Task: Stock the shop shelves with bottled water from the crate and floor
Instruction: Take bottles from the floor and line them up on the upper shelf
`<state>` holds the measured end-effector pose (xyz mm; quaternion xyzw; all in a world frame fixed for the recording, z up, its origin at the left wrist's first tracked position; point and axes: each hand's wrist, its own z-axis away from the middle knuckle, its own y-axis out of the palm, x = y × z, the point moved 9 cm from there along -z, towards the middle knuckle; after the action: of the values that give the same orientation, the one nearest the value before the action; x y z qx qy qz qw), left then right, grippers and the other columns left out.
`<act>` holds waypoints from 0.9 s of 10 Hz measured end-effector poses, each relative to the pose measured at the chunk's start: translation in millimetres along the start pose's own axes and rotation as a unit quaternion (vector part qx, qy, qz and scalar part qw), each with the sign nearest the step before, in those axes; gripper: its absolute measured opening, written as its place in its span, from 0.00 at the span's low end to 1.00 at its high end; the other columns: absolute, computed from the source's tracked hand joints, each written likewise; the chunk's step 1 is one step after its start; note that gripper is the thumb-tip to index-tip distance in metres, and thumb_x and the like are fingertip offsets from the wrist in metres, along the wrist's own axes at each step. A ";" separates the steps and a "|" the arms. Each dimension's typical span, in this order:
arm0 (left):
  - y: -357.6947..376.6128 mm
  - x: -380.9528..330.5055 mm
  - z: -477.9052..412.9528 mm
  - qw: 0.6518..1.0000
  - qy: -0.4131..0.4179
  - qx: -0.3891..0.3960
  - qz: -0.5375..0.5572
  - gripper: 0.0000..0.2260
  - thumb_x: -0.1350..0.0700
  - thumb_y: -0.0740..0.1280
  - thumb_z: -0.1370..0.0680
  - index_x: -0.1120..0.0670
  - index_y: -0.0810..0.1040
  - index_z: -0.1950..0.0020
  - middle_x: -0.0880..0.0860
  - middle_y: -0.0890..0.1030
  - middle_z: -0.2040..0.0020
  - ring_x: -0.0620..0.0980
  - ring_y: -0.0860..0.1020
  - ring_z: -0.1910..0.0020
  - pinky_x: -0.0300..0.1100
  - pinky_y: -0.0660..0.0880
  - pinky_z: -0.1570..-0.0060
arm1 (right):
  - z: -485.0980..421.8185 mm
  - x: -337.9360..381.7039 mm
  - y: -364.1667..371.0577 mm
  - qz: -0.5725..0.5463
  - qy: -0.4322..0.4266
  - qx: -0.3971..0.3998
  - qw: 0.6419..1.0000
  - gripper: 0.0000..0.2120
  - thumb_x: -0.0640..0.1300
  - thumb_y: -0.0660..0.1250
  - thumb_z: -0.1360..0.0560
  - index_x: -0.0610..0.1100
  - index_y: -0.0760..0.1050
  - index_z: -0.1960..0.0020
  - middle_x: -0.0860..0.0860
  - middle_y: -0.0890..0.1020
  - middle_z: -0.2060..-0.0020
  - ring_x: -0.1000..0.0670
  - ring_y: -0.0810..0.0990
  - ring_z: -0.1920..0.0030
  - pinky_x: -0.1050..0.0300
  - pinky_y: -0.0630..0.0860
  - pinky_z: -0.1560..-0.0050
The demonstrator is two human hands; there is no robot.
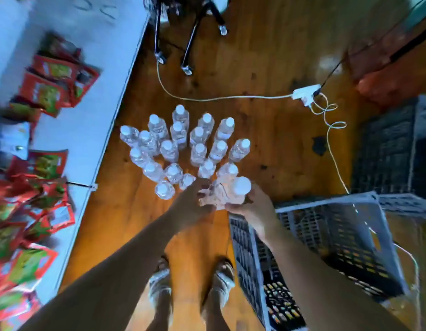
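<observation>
left hand [190,206]: we see it low over the near edge of the floor bottles [183,144], arm coming in from bottom left
left fingers [203,187]: bent, tips on the side of the held bottle [240,186]; too blurred for us to tell whether they grip
right hand [252,209]: under and beside the held bottle
right fingers [231,206]: curled round the bottle body, pinkish through the clear plastic
held bottle: tilted, white cap toward the right, between both hands, just above the nearest row
floor bottles: upright, white caps, tight cluster on the wooden floor [267,56], many touching
left edge: white shelf [87,103] edge runs just beside the cluster; red packets [52,87] lie on it
right edge: grey crate [326,204] just beside the right wrist; dark crate [386,151] further back
far side: power strip [305,93] and white cable [207,99] beyond the cluster, apart from it
open room: we see bare floor between cluster and crates
feet [190,283]: below the hands, beside the grey crate
</observation>
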<state>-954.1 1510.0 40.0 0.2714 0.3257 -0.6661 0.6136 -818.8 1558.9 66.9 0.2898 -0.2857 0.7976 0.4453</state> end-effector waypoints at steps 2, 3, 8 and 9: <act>-37.6 -121.6 139.2 0.998 0.049 0.008 -0.033 0.37 0.55 0.75 0.31 0.66 0.58 0.31 0.65 0.62 0.29 0.56 0.63 0.29 0.33 0.59 0.42 | 106.9 174.7 -13.2 0.047 -0.095 0.064 0.992 0.30 0.29 0.75 0.38 0.45 0.72 0.40 0.48 0.79 0.46 0.49 0.76 0.41 0.55 0.75 0.43; -88.6 -206.8 177.3 0.980 0.186 -0.044 -0.049 0.31 0.61 0.74 0.30 0.48 0.62 0.32 0.43 0.72 0.37 0.35 0.70 0.40 0.21 0.63 0.49 | 169.1 256.6 -4.8 0.089 -0.154 0.100 0.979 0.32 0.32 0.77 0.38 0.46 0.72 0.37 0.47 0.79 0.42 0.47 0.75 0.39 0.45 0.73 0.37; -201.4 -270.3 485.4 0.897 0.328 -0.263 0.137 0.29 0.52 0.74 0.36 0.53 0.72 0.36 0.59 0.78 0.39 0.54 0.79 0.45 0.46 0.78 0.49 | 428.0 435.3 145.2 0.108 -0.398 0.334 0.847 0.17 0.31 0.69 0.30 0.52 0.75 0.51 0.52 0.82 0.55 0.59 0.82 0.63 0.67 0.77 0.65; -214.7 -232.6 555.5 0.869 0.335 -0.329 0.160 0.22 0.62 0.69 0.31 0.55 0.73 0.37 0.50 0.83 0.48 0.46 0.81 0.51 0.38 0.77 0.57 | 478.9 422.6 207.4 0.131 -0.400 0.405 0.812 0.16 0.31 0.69 0.30 0.49 0.76 0.49 0.52 0.82 0.58 0.56 0.83 0.66 0.63 0.76 0.68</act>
<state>-1123.2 1240.4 594.5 0.3092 0.6635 -0.2823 0.6201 -1085.0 1356.0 649.1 0.6968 -0.1253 0.7057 0.0255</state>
